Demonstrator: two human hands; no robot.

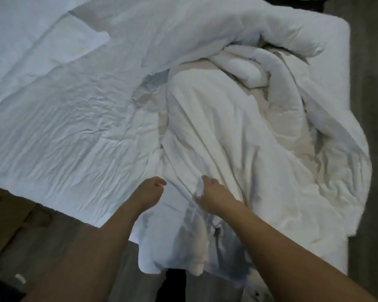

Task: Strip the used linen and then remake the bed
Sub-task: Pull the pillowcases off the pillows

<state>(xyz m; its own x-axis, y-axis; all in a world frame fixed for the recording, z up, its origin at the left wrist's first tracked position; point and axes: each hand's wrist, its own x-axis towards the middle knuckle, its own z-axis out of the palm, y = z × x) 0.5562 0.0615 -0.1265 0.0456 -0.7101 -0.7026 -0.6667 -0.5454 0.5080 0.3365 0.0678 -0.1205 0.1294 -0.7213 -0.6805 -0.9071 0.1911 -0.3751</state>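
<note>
A crumpled white duvet [238,118] lies bunched on the right half of the bed, its near end hanging over the bed's edge. A wrinkled white sheet [63,127] covers the left half of the mattress. My right hand [212,197] grips a fold of the duvet's cover near the bed's near edge. Just to its left, my left hand [151,190] rests on the fabric with fingers curled; whether it holds cloth is unclear. A flat white pillowcase or folded cloth [74,40] lies at the far left of the bed.
Grey wood-look floor [52,247] runs along the near side and past the bed's right edge [371,105]. Dark brownish items [13,216] lie on the floor at the left. A small white scrap [20,277] sits on the floor near my left arm.
</note>
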